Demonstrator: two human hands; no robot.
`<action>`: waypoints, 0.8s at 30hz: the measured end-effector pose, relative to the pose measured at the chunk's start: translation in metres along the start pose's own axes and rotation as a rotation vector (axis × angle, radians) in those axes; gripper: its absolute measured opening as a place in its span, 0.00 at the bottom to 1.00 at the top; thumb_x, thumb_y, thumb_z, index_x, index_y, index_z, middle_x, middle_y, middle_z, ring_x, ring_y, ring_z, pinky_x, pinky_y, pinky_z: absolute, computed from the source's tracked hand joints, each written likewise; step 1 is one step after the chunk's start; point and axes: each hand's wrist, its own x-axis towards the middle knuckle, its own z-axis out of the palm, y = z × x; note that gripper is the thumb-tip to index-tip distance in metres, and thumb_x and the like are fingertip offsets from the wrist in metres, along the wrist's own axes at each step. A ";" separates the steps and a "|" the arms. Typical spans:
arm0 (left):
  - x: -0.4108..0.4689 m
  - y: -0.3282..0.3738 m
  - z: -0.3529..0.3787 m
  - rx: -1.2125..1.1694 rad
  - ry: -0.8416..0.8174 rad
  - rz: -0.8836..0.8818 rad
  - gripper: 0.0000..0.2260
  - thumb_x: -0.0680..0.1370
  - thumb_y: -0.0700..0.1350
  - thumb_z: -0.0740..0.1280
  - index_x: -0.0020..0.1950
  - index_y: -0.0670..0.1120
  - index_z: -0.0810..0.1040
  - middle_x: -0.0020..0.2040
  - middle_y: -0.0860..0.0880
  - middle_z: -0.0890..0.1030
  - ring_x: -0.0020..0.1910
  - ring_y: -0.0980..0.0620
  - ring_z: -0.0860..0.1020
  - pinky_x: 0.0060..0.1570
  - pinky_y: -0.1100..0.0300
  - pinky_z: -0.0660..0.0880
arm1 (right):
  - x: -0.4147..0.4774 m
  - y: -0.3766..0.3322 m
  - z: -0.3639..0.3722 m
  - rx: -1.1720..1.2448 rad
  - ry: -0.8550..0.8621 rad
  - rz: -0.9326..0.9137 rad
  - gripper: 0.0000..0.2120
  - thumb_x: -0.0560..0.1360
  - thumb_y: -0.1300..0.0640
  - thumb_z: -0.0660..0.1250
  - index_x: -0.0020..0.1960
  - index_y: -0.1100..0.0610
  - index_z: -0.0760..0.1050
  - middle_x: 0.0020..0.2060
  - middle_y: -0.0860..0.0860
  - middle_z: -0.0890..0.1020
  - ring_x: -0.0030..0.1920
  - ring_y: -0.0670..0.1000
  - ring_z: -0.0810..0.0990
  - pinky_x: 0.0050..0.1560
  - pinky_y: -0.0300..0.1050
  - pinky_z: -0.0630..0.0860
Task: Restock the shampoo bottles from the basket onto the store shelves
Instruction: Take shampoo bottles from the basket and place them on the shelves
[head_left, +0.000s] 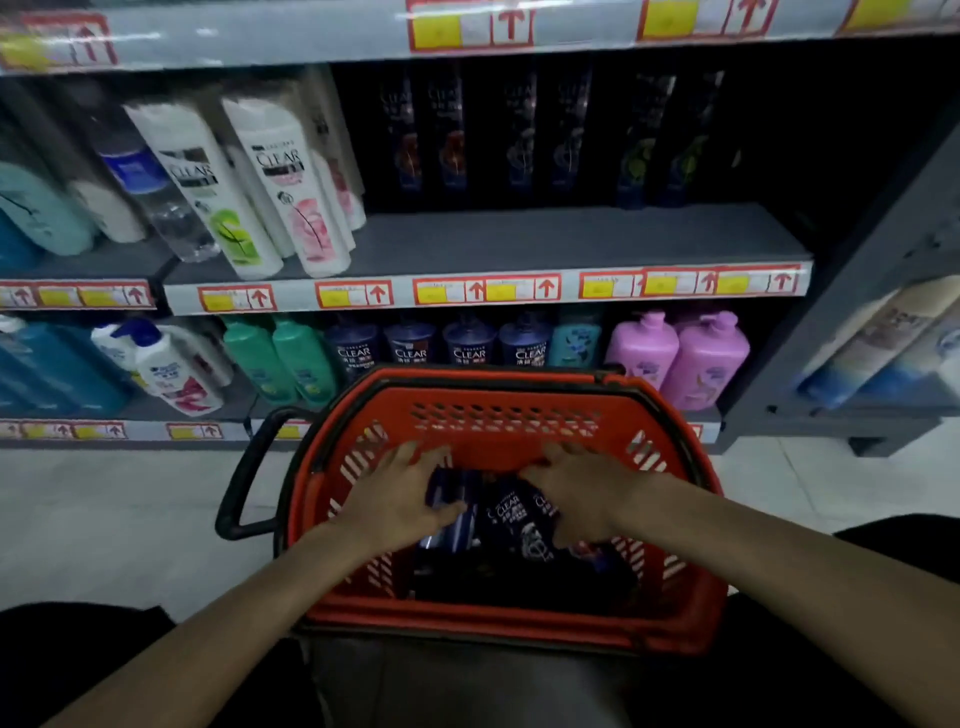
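Both grips reached into the red basket (498, 410) on the floor: the left hand (402, 493) curled around a dark shampoo bottle (452, 491), and the right hand (582, 493) closed over another dark bottle (514, 514). The middle shelf (571, 236) in front had bare space.

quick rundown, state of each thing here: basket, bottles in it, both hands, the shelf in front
red basket: on the floor, holds dark bottles
dark bottles in basket: lying down, not yet shelved
left hand: in the basket, on a bottle
right hand: in the basket, on a bottle
middle shelf: front bare, dark bottles at the back
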 end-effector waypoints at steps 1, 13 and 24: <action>0.003 -0.001 0.008 -0.009 -0.044 -0.009 0.43 0.71 0.75 0.60 0.82 0.61 0.55 0.81 0.49 0.60 0.78 0.43 0.63 0.74 0.45 0.68 | 0.001 0.002 0.004 0.001 -0.023 -0.014 0.41 0.72 0.49 0.77 0.79 0.52 0.60 0.73 0.59 0.65 0.71 0.63 0.69 0.68 0.56 0.72; 0.057 0.060 0.078 0.225 -0.250 0.193 0.36 0.79 0.61 0.66 0.83 0.55 0.55 0.78 0.46 0.64 0.76 0.42 0.66 0.71 0.45 0.68 | -0.009 0.062 0.059 -0.047 -0.276 0.078 0.23 0.75 0.56 0.72 0.69 0.57 0.74 0.62 0.56 0.79 0.60 0.58 0.81 0.57 0.50 0.81; 0.151 0.133 0.104 0.850 -0.305 0.598 0.40 0.73 0.44 0.76 0.81 0.53 0.61 0.73 0.49 0.70 0.74 0.46 0.66 0.71 0.47 0.66 | -0.024 0.074 0.080 -0.110 -0.216 0.018 0.24 0.78 0.59 0.69 0.73 0.57 0.70 0.67 0.56 0.76 0.65 0.59 0.77 0.63 0.55 0.78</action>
